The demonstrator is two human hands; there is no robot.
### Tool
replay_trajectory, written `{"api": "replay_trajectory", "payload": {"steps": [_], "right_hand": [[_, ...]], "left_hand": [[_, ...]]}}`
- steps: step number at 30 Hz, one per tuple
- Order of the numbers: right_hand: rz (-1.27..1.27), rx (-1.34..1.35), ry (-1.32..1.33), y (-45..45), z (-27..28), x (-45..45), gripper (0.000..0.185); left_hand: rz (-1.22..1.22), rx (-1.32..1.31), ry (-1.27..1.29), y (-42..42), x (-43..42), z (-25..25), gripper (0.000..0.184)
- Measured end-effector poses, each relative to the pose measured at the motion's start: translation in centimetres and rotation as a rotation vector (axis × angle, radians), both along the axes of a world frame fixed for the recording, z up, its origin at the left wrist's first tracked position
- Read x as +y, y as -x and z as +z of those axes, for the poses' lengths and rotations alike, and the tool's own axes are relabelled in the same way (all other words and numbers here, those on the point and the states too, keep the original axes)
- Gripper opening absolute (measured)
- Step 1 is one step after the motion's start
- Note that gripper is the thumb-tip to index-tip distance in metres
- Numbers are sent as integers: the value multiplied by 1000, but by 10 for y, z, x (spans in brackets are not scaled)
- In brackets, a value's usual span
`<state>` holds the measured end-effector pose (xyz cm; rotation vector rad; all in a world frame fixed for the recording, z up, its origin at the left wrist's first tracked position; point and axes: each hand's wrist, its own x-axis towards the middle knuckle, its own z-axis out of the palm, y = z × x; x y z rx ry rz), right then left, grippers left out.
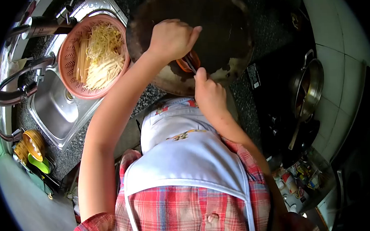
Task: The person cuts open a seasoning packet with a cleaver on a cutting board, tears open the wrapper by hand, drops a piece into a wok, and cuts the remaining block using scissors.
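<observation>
- Curling over the near half of the board (224,34), the left hand (172,38) is held with its fingers bent under; whether they are clamped on anything cannot be told.
- At the board's near edge, the dark lower end of a red item (185,65) is clamped between the thumb and bent fingers of the right hand (211,91).
- The red item is held above the board, slanting between the two hands; its upper end is hidden by the left hand, and its kind cannot be made out.
- Just left of the board, pale strands (104,73), yellowish sprouts (103,40) and tan strips (81,60) are held in a pink basket (66,73).
- Farther left of the board, a steel sink (57,107) is partly covered by the basket.
- Well to the right of the board, a metal pan (315,83) is seen.
- Nearer the body than the board, a white apron (183,157) is worn.
</observation>
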<state>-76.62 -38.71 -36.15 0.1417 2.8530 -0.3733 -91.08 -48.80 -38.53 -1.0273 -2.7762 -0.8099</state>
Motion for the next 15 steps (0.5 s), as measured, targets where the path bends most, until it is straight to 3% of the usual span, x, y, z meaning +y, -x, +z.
{"api": "replay_trajectory", "payload": {"steps": [2, 7, 11, 15], "right_hand": [[0, 13, 1, -1, -4, 0, 13], [-36, 89, 102, 16, -9, -2, 17], [-43, 31, 14, 1, -4, 2, 18], [-28, 17, 44, 20, -4, 0, 17]], "left_hand": [[-4, 47, -84, 4, 3, -1, 40], [-24, 87, -16, 24, 1, -2, 42], [-52, 13, -42, 4, 9, -1, 41], [43, -2, 18, 22, 11, 8, 40]]}}
